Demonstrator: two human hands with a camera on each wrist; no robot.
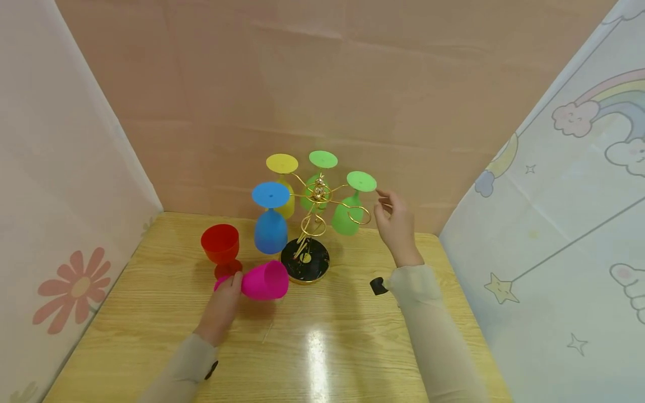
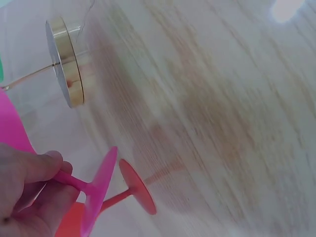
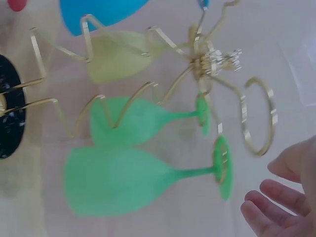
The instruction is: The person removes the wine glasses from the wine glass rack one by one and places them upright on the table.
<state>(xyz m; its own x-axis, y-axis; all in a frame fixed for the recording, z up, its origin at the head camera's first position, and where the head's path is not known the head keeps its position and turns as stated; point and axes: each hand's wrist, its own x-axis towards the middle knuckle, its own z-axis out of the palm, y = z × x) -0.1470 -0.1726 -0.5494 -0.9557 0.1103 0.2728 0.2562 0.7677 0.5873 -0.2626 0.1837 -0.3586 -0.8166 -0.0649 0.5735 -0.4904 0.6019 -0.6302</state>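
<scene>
My left hand (image 1: 221, 308) pinches the stem of a pink goblet (image 1: 265, 281), tilted on its side with the mouth to the right. In the left wrist view its round foot (image 2: 100, 190) juts out past my thumb. A red goblet (image 1: 220, 244) stands upright on the table just behind it. A gold wire rack (image 1: 319, 193) carries upside-down goblets: a blue one (image 1: 271, 232), a yellow one (image 1: 282, 163) and two green ones. My right hand (image 1: 396, 224) holds nothing, its fingers loosely bent beside the foot of the nearer green goblet (image 3: 116, 182), apart from it in the right wrist view.
The rack's round black base (image 1: 304, 261) stands on the wooden table (image 1: 353, 341). Two of its wire loops, front and right (image 1: 359, 215), bear no goblet. A pinkish-brown backdrop (image 1: 353, 84) rises behind, with patterned side walls left and right (image 1: 554, 224).
</scene>
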